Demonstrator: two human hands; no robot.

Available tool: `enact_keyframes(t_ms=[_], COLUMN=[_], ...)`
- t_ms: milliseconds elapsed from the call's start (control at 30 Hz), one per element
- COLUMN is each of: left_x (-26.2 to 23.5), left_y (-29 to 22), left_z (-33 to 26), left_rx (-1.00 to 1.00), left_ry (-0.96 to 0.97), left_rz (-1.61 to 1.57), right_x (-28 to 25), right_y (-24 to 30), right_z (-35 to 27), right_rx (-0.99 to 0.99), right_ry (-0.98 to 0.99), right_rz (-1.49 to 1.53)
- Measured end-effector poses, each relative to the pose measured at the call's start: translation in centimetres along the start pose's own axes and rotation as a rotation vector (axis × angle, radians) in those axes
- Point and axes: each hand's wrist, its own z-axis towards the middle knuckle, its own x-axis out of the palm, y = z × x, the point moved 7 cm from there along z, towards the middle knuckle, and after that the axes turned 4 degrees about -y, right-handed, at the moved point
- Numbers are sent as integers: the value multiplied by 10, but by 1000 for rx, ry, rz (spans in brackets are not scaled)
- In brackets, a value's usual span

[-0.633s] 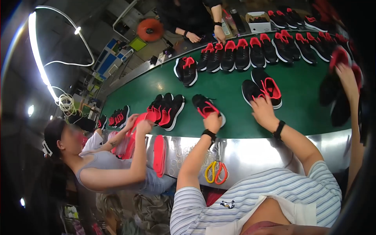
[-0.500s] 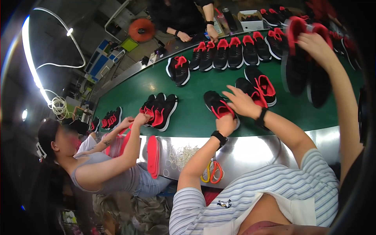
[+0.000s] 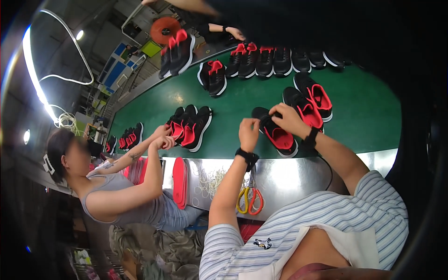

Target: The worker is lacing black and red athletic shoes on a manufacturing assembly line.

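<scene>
A black sneaker [image 3: 285, 150] with a red lining and white sole lies on the green table top, its toe pointing away from me. My left hand [image 3: 249, 134] is raised beside its left edge, thumb and fingertips pinched together. Over the laced front of the shoe is my right hand [image 3: 290, 120], its fingers likewise closed in a pinch. Anything thin between either set of fingertips is too small to make out. Just right of my right hand stands a pair of matching sneakers [image 3: 303, 103], side by side.
A row of sneakers [image 3: 264, 63] lines the table's far side. Scissors [image 3: 250, 200], pale rubber bands [image 3: 207, 182] and red insoles [image 3: 179, 182] lie on the metal ledge. At left, a co-worker [image 3: 126, 191] handles more sneakers [image 3: 193, 130]. Another person's dark-clothed arm covers the upper right.
My left hand has come off the shoe opening and moved left; my right hand has closed into a pinch. A person's arm swept leftward across the top, and a blurred pair of sneakers appears far left.
</scene>
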Motion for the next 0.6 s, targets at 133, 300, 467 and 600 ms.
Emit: enact_keyframes(t_ms=[133,300,467,600], left_x=[60,79,57,62], left_y=[-28,-16,13,-24], left_z=[8,-14,21,18], left_rx=[173,372,-382,9], left_ry=[532,408,588,361], left_rz=[220,323,-95,223], right_x=[-7,14,48,82], right_y=[22,35,-11,-37], right_z=[-32,-60,-61,-41], right_rx=[-60,-82,5,21], right_ry=[42,115,583,557], right_rz=[-123,-439,-679,-654])
